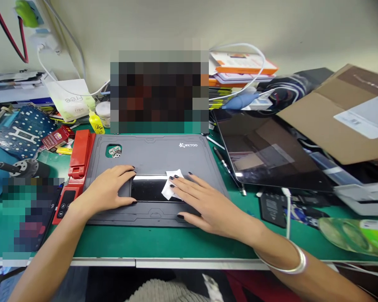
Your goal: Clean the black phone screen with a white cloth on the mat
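Note:
A black smartphone (154,188) lies flat, screen up, on a grey WKTOO repair mat (157,150). My left hand (108,188) grips its left end, with fingertips over the top and bottom edges. A crumpled white wipe (171,184) sits on the glass near the right end. My right hand (201,201) lies across the wipe and the phone's right end, fingers pressing the wipe down. Its thumb rests on the mat below the phone. The phone's right end is hidden under that hand.
A red plastic clamp tool (78,163) stands at the mat's left edge. A dark tablet (267,151) lies to the right, partly under a cardboard box flap (337,113). A circuit board (22,132) and yellow bottle (96,122) sit back left. The green bench edge runs below.

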A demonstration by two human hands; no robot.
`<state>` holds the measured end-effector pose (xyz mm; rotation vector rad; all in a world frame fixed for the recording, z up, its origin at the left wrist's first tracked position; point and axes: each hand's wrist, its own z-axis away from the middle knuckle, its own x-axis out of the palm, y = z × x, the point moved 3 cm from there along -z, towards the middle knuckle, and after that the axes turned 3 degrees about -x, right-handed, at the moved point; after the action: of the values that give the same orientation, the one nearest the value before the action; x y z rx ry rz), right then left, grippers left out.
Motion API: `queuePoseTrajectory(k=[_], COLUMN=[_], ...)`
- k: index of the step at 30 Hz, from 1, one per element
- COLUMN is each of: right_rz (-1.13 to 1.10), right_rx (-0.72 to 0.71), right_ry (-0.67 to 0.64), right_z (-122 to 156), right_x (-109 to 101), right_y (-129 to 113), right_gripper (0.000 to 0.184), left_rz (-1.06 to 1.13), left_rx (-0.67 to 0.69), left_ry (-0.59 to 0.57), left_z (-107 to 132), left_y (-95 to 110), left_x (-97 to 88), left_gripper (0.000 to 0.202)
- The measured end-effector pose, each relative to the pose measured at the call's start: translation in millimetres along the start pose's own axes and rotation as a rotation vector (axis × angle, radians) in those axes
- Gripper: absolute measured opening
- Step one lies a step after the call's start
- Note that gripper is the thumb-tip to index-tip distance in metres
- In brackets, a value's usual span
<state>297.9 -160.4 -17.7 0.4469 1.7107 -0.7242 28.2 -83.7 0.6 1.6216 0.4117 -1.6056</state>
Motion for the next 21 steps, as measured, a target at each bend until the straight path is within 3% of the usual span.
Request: queuePoseTrajectory(k=[9, 21], right_rz=[-0.027, -0.018], right_rx=[-0.073, -0.015], right_ry=[-0.028, 0.023], right_z=[0.1, -0.8], right_x=[0.9, 1.7], right_y=[-2.4, 5.7], right_gripper=[0.052, 0.051], left_rz=[-0.017, -0.008], left_rx=[0.009, 0.018], left_ry=[0.012, 0.021], left_z=[-1.5, -2.2], left_y=[-0.8, -3.0], left_x=[0.2, 1.9], left_gripper=[0.061, 0.062])
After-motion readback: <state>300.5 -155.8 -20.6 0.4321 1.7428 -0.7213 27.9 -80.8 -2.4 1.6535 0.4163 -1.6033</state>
